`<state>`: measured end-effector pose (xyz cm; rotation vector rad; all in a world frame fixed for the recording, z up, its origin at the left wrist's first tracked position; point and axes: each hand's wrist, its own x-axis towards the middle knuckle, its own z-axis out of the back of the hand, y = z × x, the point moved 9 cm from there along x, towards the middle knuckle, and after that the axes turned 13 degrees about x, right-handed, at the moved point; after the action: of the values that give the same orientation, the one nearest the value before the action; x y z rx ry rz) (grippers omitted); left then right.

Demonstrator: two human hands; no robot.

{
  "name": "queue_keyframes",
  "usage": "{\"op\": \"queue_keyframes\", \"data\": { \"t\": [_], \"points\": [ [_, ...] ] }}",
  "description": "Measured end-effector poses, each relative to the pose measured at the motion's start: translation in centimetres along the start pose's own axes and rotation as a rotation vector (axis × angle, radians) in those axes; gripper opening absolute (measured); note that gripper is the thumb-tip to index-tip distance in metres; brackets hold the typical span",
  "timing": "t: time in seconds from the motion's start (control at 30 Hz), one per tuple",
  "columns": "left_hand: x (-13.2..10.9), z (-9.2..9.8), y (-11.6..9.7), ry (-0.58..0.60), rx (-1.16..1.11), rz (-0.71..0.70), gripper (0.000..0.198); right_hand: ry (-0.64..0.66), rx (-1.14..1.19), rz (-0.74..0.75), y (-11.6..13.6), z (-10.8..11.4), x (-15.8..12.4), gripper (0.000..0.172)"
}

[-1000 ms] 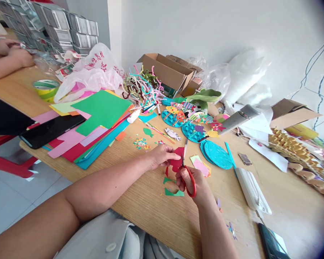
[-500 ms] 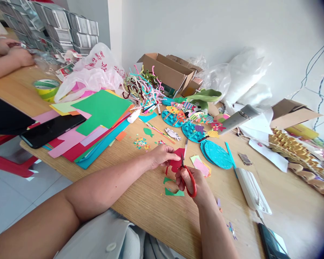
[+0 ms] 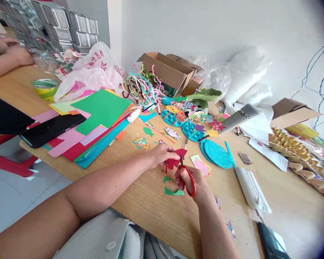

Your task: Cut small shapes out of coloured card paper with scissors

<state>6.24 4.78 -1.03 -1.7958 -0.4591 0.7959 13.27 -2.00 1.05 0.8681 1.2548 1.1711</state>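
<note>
Pinched between the thumb and fingers of my left hand (image 3: 163, 155) is a piece of red paper (image 3: 173, 163) with a partly curved edge. My right hand (image 3: 193, 180) grips red-handled scissors (image 3: 191, 185), whose blades meet the red paper just right of my left thumb. Below both hands, a green paper offcut (image 3: 174, 192) with a cut-out gap lies on the table. A green paper fish (image 3: 148, 131) and a white patterned fish (image 3: 172, 133) rest beyond my left hand. Small pink and yellow paper pieces (image 3: 201, 166) lie to the right of the scissors.
Coloured paper sheets (image 3: 105, 108) are stacked at left under a black phone (image 3: 54, 130). Blue ovals (image 3: 218, 154), a white power strip (image 3: 253, 190) and a grey flask (image 3: 240, 117) are on the right. Pipe cleaners (image 3: 143, 88) and a cardboard box (image 3: 169, 70) stand behind. Another person's hands (image 3: 16, 54) are far left.
The red paper has turned slightly in my left hand, and its outline near the blades looks different. Both hands stay in nearly the same place.
</note>
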Motion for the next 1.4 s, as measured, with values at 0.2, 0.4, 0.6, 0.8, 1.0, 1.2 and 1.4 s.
{"op": "queue_keyframes", "data": {
  "t": [0.2, 0.4, 0.6, 0.8, 1.0, 1.2, 1.4],
  "points": [
    [0.2, 0.0, 0.4, 0.019, 0.032, -0.008, 0.019, 0.045, -0.009, -0.003, -0.1, -0.2, 0.0, 0.053],
    [0.3, 0.1, 0.2, 0.032, 0.052, -0.029, 0.018, 0.072, -0.02, 0.01, 0.4, -0.4, -0.1, 0.053],
    [0.3, 0.0, 0.1, 0.039, 0.064, -0.039, 0.016, 0.058, -0.01, -0.013, -0.1, -0.3, 0.0, 0.053],
    [0.2, 0.1, 0.2, 0.039, 0.049, -0.017, 0.016, 0.049, 0.017, -0.043, -0.7, -0.1, 0.1, 0.054],
    [0.0, 0.0, 0.0, 0.036, 0.036, 0.004, 0.017, 0.042, 0.016, -0.059, -0.8, 0.0, 0.0, 0.053],
    [0.1, 0.0, -0.1, 0.039, 0.062, -0.032, 0.021, 0.018, 0.01, -0.042, -0.5, 0.2, -0.2, 0.054],
    [0.4, 0.6, -0.2, -0.006, 0.03, -0.076, 0.025, 0.01, 0.005, -0.025, -0.2, 0.1, -0.1, 0.055]
  ]
}}
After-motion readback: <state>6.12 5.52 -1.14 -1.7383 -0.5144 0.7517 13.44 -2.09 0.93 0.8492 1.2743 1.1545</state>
